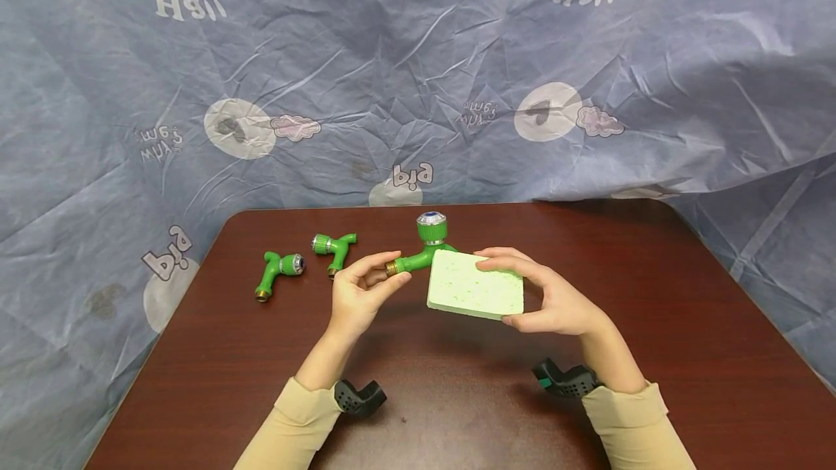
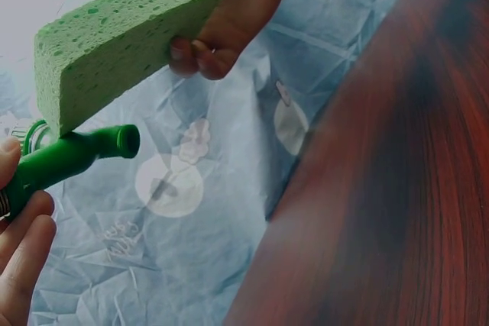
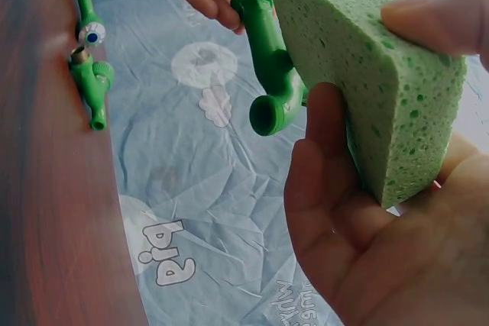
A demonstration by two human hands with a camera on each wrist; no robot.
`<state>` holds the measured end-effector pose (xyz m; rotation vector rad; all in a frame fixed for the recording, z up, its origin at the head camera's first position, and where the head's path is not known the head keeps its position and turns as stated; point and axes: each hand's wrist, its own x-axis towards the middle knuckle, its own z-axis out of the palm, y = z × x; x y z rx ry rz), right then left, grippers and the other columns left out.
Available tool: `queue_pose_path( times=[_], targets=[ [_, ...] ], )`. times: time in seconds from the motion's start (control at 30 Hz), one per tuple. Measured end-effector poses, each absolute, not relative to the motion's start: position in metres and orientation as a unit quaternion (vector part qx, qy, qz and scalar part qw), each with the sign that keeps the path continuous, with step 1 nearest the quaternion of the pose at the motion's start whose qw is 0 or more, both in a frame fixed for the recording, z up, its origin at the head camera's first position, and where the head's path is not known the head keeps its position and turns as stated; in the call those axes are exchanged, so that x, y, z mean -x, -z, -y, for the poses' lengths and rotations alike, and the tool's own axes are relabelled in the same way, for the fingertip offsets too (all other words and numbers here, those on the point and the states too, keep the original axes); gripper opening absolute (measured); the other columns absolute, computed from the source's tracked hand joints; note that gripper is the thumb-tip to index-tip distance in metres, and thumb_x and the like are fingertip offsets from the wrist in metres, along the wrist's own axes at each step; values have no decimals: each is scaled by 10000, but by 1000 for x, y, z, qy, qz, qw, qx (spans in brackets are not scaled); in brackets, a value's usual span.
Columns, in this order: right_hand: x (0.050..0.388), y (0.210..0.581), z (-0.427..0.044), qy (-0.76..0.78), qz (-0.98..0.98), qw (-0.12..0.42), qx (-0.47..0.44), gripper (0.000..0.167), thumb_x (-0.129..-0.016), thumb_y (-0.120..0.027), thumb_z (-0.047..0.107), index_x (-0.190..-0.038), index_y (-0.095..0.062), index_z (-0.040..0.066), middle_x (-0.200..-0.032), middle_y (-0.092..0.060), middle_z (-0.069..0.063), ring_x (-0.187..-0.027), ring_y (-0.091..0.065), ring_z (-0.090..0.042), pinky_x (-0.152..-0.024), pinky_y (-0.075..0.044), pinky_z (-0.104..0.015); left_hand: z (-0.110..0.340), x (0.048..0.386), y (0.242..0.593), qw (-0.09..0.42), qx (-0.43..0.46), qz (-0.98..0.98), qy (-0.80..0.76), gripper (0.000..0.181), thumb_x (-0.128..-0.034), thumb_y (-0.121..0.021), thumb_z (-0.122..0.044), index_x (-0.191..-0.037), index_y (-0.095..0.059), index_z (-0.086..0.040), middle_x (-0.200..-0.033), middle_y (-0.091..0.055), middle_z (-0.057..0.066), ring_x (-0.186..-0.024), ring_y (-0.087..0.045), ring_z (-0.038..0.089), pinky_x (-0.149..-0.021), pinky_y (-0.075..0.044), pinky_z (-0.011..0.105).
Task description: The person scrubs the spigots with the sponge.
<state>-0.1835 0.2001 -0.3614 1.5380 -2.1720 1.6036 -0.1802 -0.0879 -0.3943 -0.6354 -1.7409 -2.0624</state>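
Observation:
My left hand (image 1: pixel 358 297) pinches a green faucet (image 1: pixel 418 261) by its brass threaded end, holding it above the table with the ribbed knob upward. In my right hand (image 1: pixel 555 296) is a light green sponge (image 1: pixel 475 286), gripped at its right end between thumb and fingers. The sponge's left end lies against the faucet body, as the left wrist view shows with the sponge (image 2: pixel 122 51) over the faucet (image 2: pixel 69 159). In the right wrist view the faucet's open spout (image 3: pixel 269 114) points toward the camera, and the sponge hides its knob.
Two more green faucets lie on the left of the dark wooden table (image 1: pixel 627 274): one (image 1: pixel 277 273) nearer the edge, another (image 1: pixel 336 251) farther back. A blue printed cloth (image 1: pixel 405 78) hangs behind the table. Black straps (image 1: pixel 361 399) are on both wrists.

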Motion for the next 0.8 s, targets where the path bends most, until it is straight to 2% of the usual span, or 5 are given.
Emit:
queue_pose_path(
  times=[0.2,0.37,0.53,0.8],
  targets=[
    [184,363,-203,-513,703,18,-492,738,-591,-703,-171,-1286,-488,-46,-1369,-380,-246,-1213,-411,-252,-825,-463,-248,90,181,395,174,215,628,728,333,-749,-751,54,-1057,-642,119,-943,-670,223,-759,-681,128,-672,-581,277],
    [181,360,-202,-504,713,30,-487,740,-589,-706,-175,-1284,-484,-56,-1360,-387,-253,-1203,-419,-237,-821,-458,-237,91,181,396,161,216,615,741,334,-778,-744,8,-1066,-628,130,-931,-684,148,-769,-687,157,-676,-585,328],
    [172,346,-192,-507,715,33,-480,712,-618,-696,-178,-1285,-465,-84,-1350,-386,-266,-1215,-413,-232,-830,-455,-235,90,180,396,144,209,600,759,321,-790,-698,84,-1077,-589,176,-933,-686,74,-763,-687,155,-689,-583,353],
    [175,355,-188,-534,700,12,-474,760,-628,-678,-205,-1330,-414,-80,-1376,-311,-287,-1187,-414,-242,-790,-498,-255,86,178,395,125,207,599,763,314,-796,-685,93,-1086,-588,164,-915,-679,112,-762,-690,194,-704,-578,391]
  ],
)
